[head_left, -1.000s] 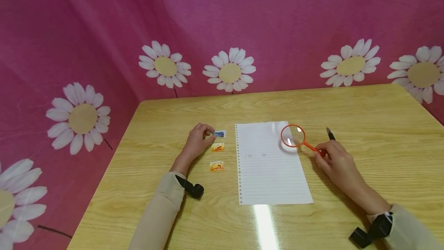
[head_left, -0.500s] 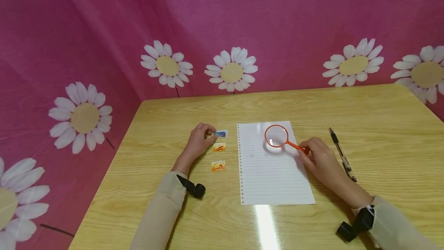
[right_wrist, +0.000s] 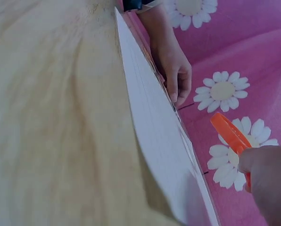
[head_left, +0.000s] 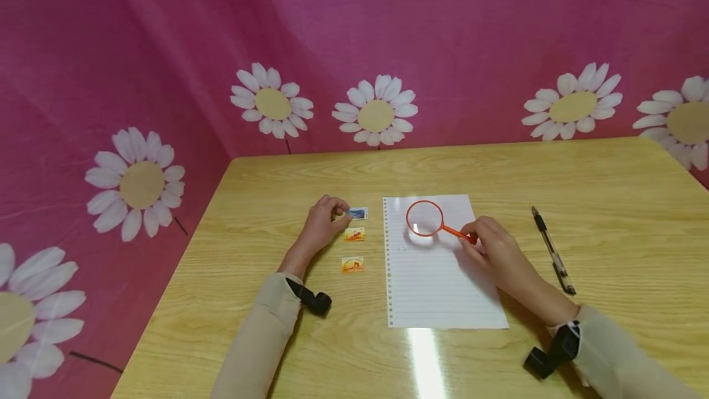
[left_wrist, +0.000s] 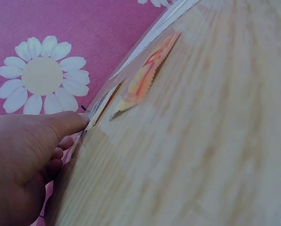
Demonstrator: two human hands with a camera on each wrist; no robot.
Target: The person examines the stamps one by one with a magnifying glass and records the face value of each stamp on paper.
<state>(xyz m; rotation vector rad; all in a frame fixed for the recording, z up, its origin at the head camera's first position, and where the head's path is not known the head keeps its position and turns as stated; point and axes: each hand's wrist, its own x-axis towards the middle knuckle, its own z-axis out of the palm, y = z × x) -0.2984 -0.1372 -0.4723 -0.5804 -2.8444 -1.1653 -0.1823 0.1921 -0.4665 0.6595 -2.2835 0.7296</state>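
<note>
My left hand point(head_left: 319, 223) pinches the left end of a small blue postage stamp point(head_left: 359, 213) at table level. The thumb lies over the end of the stamp point(left_wrist: 102, 109) in the left wrist view. Two yellow-orange stamps, one point(head_left: 354, 234) just nearer me and another point(head_left: 352, 265) below it, lie flat on the table. A magnifying glass with an orange rim and handle point(head_left: 451, 230) is gripped by my right hand point(head_left: 495, 251). Its lens is held above the upper part of a lined sheet of paper point(head_left: 443, 294), apart from the stamps. Faint handwriting on the sheet is partly covered by the lens.
A black pen point(head_left: 552, 250) with a clear barrel lies on the wooden table point(head_left: 620, 220), right of my right hand. A pink cloth point(head_left: 454, 36) with white daisies hangs behind the table and along its left side.
My right hand has carried the magnifying glass leftward over the sheet, and the whole pen has come into view. The left hand stays at the blue stamp. The view has shifted slightly.
</note>
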